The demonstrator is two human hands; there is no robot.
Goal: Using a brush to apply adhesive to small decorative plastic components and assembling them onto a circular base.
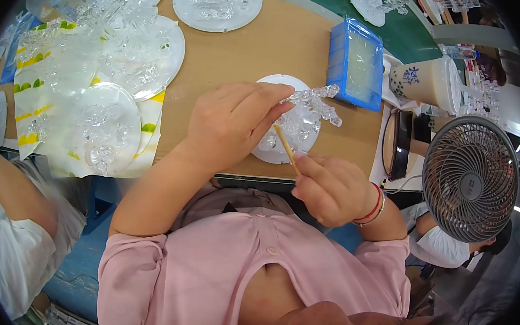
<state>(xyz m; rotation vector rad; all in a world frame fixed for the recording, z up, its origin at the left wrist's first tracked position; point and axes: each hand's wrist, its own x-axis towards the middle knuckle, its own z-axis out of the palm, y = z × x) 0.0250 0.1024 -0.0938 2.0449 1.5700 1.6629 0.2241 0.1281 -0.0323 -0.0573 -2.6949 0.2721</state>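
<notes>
My left hand (235,118) pinches a clear plastic figure (315,100) with limb-like parts, raised over a round clear disc (290,83). More clear pieces lie on that disc, partly hidden by my hands. Between the fingers of my right hand (332,187) is a thin wooden stick (285,145), its tip up by the figure and my left fingers. Whether the tip touches the figure I cannot tell. A bracelet and a red cord circle my right wrist.
A blue tray (336,59) with cloudy content stands right of the disc. Beyond it are a lidded drink cup (418,83), a phone-like dark slab (401,145) and a fan (472,176). Discs with clear parts (172,53) crowd the left. Another person's arm (14,188) is there.
</notes>
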